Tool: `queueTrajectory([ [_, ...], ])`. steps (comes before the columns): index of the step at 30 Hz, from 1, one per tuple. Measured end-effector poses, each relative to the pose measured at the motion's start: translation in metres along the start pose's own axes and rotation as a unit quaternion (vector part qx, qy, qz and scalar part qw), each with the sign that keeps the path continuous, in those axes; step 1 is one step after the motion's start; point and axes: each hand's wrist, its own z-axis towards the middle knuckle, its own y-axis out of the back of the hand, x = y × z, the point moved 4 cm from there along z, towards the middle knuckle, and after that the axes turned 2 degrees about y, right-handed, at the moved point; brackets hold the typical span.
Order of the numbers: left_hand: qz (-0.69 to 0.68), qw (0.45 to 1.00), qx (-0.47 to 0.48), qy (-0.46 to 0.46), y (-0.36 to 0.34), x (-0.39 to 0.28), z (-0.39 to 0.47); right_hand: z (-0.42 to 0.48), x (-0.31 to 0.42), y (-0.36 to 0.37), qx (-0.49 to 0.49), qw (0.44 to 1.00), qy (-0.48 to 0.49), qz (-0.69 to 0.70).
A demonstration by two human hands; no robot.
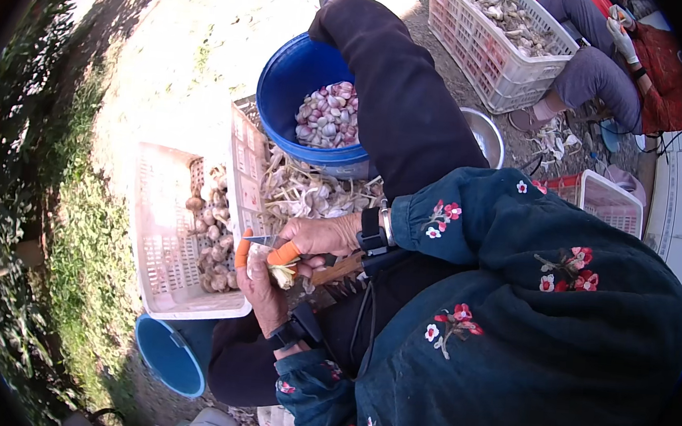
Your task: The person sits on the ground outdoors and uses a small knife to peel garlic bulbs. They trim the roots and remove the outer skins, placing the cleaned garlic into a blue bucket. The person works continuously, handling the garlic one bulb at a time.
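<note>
My right hand (321, 235), an orange finger cover on it, grips a small knife whose blade (262, 240) points left, over the garlic bulb (259, 256). Just below, my left hand (264, 294) holds that bulb; it too wears orange finger covers. Pale trimmed stalk or root (283, 276) shows between the hands. Above them stands a blue bucket (272, 96) with peeled-looking pink and white garlic cloves (327, 116). Garlic skins and stalks (312, 196) lie below the bucket. To the left, a white plastic crate (158, 246) holds garlic bulbs (216, 251).
A light-blue bucket (170, 356) stands at lower left. A metal bowl (485, 137) is partly behind my raised leg. At upper right, a crate (479, 56) of garlic stands beside a seated person (603, 83) in gloves. Another crate (612, 201) sits at right.
</note>
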Motion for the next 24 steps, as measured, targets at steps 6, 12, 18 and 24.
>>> queueTrajectory([
  [6, -0.027, 0.999, -0.012, -0.033, -0.001, -0.011, -0.007, -0.004, 0.010, -0.013, -0.001, 0.998, 0.008, 0.060],
  [12, -0.099, 0.989, 0.098, -0.044, -0.011, -0.026, -0.020, -0.015, 0.041, -0.022, 0.052, 0.980, -0.006, 0.194],
  [18, -0.185, 0.976, 0.102, -0.051, -0.024, -0.032, -0.018, 0.012, 0.007, 0.026, -0.088, 0.918, -0.036, 0.384],
  [24, -0.213, 0.974, 0.059, -0.050, -0.005, -0.031, -0.019, 0.017, -0.015, 0.011, -0.145, 0.961, -0.089, 0.219],
])
